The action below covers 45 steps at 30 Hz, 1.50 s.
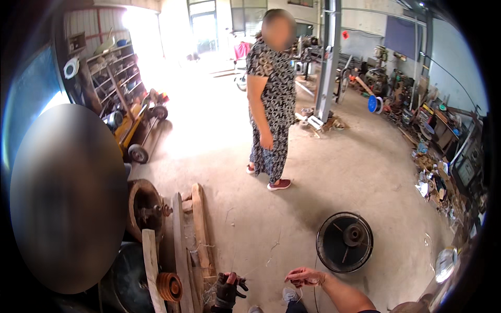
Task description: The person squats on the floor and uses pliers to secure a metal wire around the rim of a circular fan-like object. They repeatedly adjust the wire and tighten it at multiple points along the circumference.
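Observation:
My left hand [229, 289], in a dark glove with bare fingertips, is low in the middle beside the wooden beams. Its fingers are curled, and whatever is in them is too small to make out. Faint thin strands [271, 255] show above and to the right of it, over the floor. My bare right hand [305, 276] reaches in from the lower right, fingers bent together toward the thumb. A thin pale line hangs just below that hand, near my shoe [290, 295]. Right of my right hand, a round black drum [344, 242] with a hub inside rests on the concrete floor.
Wooden beams [201, 229], a rusty wheel drum [143, 201] and an orange-brown pulley [169, 287] lie on the left. A person [271, 99] in a patterned outfit stands ahead. Behind are a yellow wheeled cart [130, 128] and a metal post [329, 62]. Scrap [438, 177] lines the right wall.

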### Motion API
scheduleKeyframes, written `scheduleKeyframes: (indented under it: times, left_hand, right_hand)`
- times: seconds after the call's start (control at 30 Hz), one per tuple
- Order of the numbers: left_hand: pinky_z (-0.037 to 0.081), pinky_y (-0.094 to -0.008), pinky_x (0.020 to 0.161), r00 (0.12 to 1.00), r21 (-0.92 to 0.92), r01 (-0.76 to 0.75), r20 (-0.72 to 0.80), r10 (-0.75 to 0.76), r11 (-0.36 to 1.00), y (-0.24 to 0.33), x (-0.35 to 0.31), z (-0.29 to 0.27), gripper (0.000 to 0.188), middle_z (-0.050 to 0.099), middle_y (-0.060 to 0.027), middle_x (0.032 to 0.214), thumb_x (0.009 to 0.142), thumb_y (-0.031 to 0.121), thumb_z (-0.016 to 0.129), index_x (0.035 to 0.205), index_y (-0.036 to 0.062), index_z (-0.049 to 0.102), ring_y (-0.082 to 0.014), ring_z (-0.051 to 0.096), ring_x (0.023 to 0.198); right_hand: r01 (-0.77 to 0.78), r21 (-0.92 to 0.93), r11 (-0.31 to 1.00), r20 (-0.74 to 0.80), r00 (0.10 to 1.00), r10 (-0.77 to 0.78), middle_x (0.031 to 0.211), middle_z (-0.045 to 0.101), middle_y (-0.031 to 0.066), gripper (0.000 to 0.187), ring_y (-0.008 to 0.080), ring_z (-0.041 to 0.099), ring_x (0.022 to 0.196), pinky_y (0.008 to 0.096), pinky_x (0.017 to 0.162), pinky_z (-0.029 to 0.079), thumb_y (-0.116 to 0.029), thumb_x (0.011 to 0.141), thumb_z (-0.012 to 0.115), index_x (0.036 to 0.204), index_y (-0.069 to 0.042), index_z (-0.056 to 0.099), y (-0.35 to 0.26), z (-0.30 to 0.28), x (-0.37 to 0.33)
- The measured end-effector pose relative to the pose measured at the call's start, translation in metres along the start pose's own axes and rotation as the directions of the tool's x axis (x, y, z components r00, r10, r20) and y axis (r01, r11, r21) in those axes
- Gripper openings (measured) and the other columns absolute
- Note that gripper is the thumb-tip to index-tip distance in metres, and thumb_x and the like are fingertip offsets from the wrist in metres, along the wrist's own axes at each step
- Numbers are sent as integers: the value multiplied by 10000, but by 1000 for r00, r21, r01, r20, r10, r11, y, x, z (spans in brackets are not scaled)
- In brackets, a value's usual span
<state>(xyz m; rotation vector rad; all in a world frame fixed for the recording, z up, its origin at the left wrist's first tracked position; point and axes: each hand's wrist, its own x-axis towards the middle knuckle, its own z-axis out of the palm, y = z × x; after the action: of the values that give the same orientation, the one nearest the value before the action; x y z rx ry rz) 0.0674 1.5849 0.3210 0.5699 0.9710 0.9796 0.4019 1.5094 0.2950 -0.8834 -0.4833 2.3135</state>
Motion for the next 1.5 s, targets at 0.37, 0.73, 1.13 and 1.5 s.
scheduleKeyframes:
  times: [0.37,0.73,1.13,1.5]
  left_hand:
    - [442,-285,663,862,71,-286,456,224,956,122,16,133,237,555,-17,749,978,275,634,843,95,561,-122,511,688]
    - [436,-301,729,770,365,-318,638,14,875,118,-7,247,237,521,-13,778,972,240,634,825,75,548,-121,487,741]
    - [435,-351,755,560,-92,-159,811,167,983,83,-5,337,313,376,10,717,1018,323,541,797,116,462,-139,380,698]
    - [493,-457,856,678,-101,98,735,8,990,25,-4,335,311,399,19,720,1043,330,485,801,134,486,-141,426,683]
  right_hand:
    - [337,-390,857,-278,844,-458,626,528,-28,276,52,415,578,237,516,308,-263,942,684,852,-6,725,-90,129,-133]
    - [67,-701,710,-491,677,-548,575,479,-59,325,51,393,580,267,540,308,-318,900,721,726,-43,718,-84,121,-231]
    - [835,-114,539,-551,398,-733,1017,691,65,496,189,677,866,336,751,565,-454,965,607,1234,-38,633,-77,-35,-322]
    - [856,-209,474,-445,348,-825,1002,690,93,373,168,677,884,306,803,570,-165,922,708,1244,-6,606,-121,36,-247]
